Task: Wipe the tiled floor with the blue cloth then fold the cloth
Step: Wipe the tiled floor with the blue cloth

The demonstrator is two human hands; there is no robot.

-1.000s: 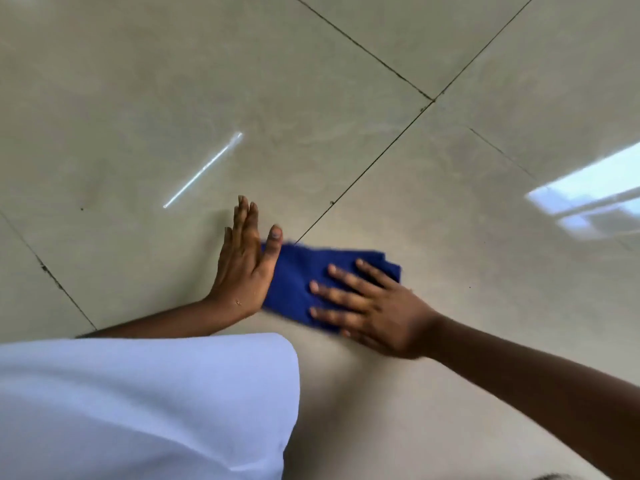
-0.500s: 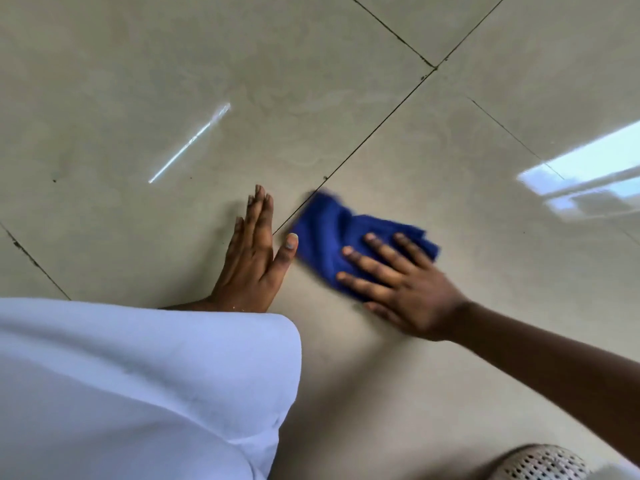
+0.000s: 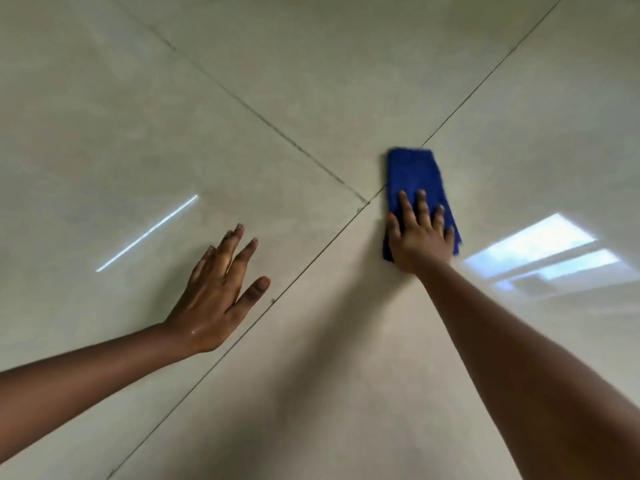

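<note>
Pressing flat, fingers spread, the right hand (image 3: 420,233) pins the blue cloth (image 3: 414,174) to the tiled floor (image 3: 311,81) beside a grout-line crossing. Left hand (image 3: 218,292) lies open, well apart. Risk: at full reach, the uncovered far end may bunch or slip free.

bare tiled floor (image 3: 311,81) all round; blue cloth (image 3: 412,174) sole obstacle

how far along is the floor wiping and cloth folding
Done: unclear; the tiled floor shows no telling marks. In hand: the right hand presses the blue cloth flat beside the grout crossing, mid-wipe; the left hand is open. Left: folding the cloth.
</note>
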